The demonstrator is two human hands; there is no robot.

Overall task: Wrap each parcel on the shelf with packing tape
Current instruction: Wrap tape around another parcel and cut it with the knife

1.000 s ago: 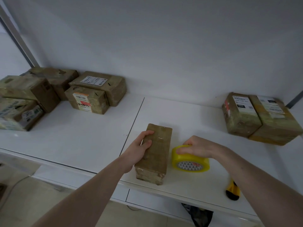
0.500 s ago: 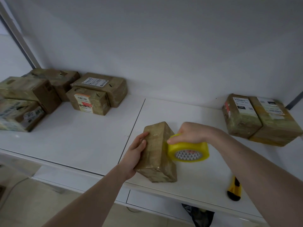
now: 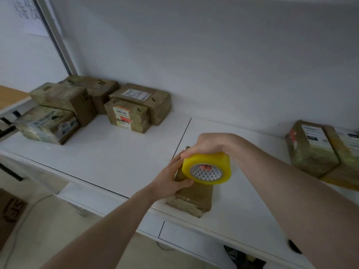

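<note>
A brown parcel stands near the front edge of the white shelf, tilted up on its near end. My left hand grips its left side, thumb across the front. My right hand holds a yellow roll of packing tape from above, fingers through the core, and keeps it over the parcel's top. The parcel's upper part is hidden behind the roll and my hands.
Several brown parcels lie stacked at the shelf's back left. Two more parcels sit at the right edge. A dark tool end shows at the shelf front, lower right. A cardboard box sits on the floor at left.
My right hand lifted the tape roll off the shelf and carried it left, over the parcel. My left hand tipped the parcel up from lying flat.
</note>
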